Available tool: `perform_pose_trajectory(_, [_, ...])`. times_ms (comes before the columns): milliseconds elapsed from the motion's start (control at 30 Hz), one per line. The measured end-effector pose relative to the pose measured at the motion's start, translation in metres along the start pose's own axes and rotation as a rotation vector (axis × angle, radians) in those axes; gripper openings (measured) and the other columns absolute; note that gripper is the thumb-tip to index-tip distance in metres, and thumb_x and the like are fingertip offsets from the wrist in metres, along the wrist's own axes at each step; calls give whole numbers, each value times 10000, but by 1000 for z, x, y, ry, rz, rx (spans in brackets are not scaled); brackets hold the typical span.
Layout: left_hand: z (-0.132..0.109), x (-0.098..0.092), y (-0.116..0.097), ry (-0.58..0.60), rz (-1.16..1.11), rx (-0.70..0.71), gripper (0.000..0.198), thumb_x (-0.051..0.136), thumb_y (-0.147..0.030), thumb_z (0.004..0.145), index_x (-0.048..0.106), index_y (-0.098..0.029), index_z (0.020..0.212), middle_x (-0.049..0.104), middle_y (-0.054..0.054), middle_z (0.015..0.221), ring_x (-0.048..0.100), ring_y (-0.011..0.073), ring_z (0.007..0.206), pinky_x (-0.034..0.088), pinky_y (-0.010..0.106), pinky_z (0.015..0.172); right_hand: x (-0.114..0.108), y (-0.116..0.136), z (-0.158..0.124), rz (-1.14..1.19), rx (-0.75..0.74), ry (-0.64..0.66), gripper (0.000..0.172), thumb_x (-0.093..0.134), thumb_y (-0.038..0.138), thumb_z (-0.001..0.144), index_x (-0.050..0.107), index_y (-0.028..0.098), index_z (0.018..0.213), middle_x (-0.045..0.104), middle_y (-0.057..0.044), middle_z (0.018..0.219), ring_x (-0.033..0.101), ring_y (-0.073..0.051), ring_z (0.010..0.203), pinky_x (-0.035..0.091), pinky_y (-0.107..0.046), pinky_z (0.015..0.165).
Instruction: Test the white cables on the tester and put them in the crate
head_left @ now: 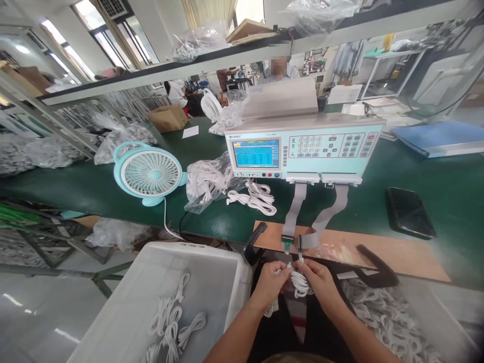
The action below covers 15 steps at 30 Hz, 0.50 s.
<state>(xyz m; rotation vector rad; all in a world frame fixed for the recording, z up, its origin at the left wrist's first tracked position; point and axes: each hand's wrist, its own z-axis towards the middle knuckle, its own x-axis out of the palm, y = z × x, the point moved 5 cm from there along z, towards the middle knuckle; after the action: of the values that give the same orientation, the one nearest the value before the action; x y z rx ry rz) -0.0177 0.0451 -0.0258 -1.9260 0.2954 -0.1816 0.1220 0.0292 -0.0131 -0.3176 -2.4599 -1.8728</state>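
- White cable bundle [300,286] hangs coiled between a worker's two hands, just off the near edge of a green workbench [370,206].
- Left hand [273,282] pinches one end of the cable between thumb and fingers, just below a small green circuit board [287,245]; whether plug and board touch is too small to tell.
- Right hand [318,283] grips the cable's other end, close under the dark connector of the right-hand ribbon.
- Two gray ribbon cables [295,209] run down from a pale tester [302,166], its blue screen [257,154] lit, and cross a wooden board [412,258] at the bench's edge.
- Tied white coils [260,199] lie before the tester, beside a clear bag of cables [207,181] and a turquoise fan [155,174].
- Below the bench at left, a white bin [192,248] holds several more coils [170,320]; a larger heap of cables [393,322] fills the lower right.
- Dark phone-like device [411,213] rests on the bench at right, near a blue folder [442,137].
- Beyond the tester, another person [280,76] sits facing the camera.
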Motion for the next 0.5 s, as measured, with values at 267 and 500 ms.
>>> perform_pose_trajectory(267, [-1, -2, -18, 172, 73, 22, 344, 524, -420, 811, 543, -168, 579, 475, -26, 450, 408, 92, 396, 281, 208, 394, 4, -5, 3, 112, 80, 34, 415, 771, 539, 643, 694, 132, 641, 571, -15, 527, 477, -138, 508, 369, -253, 513])
perform_pose_trajectory(500, [2, -3, -25, 28, -106, 177, 313, 595, -351, 780, 560, -157, 537, 516, 3, 583, 436, 109, 547, 341, 229, 538, 11, -2, 1, 314, 223, -20, 402, 842, 508, 536, 731, 141, 655, 624, -33, 558, 538, -174, 535, 428, -280, 553])
